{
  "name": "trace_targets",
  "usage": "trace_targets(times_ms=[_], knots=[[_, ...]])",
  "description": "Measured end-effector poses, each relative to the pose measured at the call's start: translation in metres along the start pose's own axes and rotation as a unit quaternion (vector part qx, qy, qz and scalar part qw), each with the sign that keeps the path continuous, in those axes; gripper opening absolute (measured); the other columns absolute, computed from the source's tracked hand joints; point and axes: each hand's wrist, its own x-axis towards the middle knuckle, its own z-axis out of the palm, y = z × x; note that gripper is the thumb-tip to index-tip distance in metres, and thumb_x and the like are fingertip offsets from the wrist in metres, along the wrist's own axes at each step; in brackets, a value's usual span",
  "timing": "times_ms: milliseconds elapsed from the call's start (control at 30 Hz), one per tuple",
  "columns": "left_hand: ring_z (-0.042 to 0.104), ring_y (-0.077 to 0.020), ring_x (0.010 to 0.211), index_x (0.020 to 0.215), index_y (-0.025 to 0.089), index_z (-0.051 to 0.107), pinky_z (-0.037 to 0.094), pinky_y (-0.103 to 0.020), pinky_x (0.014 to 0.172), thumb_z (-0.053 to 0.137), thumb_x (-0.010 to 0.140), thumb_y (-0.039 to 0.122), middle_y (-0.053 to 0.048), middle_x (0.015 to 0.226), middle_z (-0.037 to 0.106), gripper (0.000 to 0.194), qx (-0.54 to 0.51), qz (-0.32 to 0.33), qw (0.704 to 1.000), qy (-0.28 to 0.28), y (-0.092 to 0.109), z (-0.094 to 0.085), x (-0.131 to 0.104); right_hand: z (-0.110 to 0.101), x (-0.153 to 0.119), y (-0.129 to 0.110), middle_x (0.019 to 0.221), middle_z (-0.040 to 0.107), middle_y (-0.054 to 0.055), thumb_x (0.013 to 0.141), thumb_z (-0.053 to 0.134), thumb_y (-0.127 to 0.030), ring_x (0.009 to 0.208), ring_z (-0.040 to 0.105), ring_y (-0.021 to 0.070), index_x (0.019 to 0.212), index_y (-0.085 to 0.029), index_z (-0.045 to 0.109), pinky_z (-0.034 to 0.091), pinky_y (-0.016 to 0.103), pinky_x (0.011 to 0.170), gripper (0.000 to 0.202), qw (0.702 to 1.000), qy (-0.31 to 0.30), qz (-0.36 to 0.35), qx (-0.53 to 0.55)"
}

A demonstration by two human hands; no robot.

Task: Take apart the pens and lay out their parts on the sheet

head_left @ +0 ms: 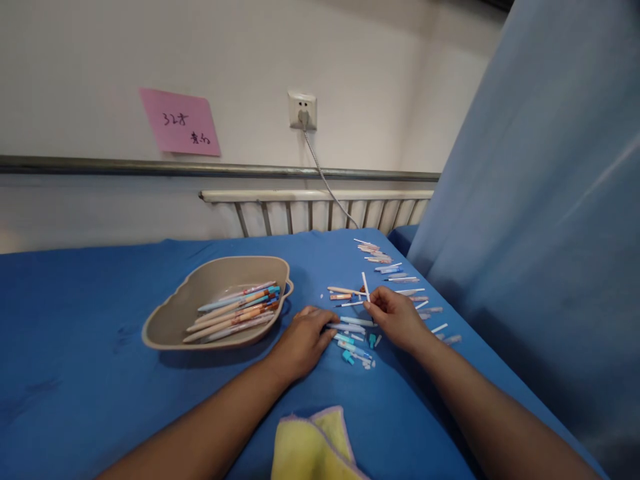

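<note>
My right hand (397, 319) is closed, its thumb and forefinger pinching a thin white stick (366, 287) that stands nearly upright. To the left, my left hand (305, 340) rests on the blue cloth with its fingertips at the end of a pale pen part (346, 327); whether it grips the part is unclear. Just below those fingers lie light-blue pen parts (354, 348) and small teal pieces (372, 341). Beyond the hands are a peach-coloured pen barrel (345, 291) and an orange-labelled part (341, 297).
A beige basin (173, 313) at the left holds several pens (235, 312). Pen parts in small groups (375, 253) run along the bed's right side. A yellow cloth (310, 450) lies in front, a blue curtain (540, 220) hangs right, and a metal rail (315, 195) stands behind.
</note>
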Motion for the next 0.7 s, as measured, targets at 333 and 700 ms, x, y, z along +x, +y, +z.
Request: trace_targets(times_ms=[333, 700], knots=[[0.054, -0.0196, 0.079, 0.086, 0.02, 0.059, 0.037, -0.029, 0.069, 0.048, 0.084, 0.029, -0.004, 0.082, 0.062, 0.015, 0.04, -0.038, 0.998, 0.001, 0.005, -0.005, -0.006, 0.001, -0.001, -0.006, 0.069, 0.061, 0.0, 0.077, 0.055, -0.035, 0.06, 0.06, 0.0154, 0.082, -0.02, 0.053, 0.045, 0.026, 0.056, 0.016, 0.99, 0.014, 0.022, 0.135], [0.056, -0.0163, 0.084, 0.084, 0.018, 0.058, 0.043, -0.028, 0.078, 0.058, 0.078, 0.035, -0.004, 0.094, 0.06, 0.018, -0.345, -0.102, 0.911, 0.202, 0.016, -0.011, -0.001, -0.009, -0.006, -0.032, 0.058, 0.057, -0.001, 0.082, 0.052, -0.044, 0.054, 0.05, 0.0121, 0.081, -0.017, 0.061, 0.041, 0.025, 0.055, 0.028, 0.957, 0.019, 0.03, 0.288]])
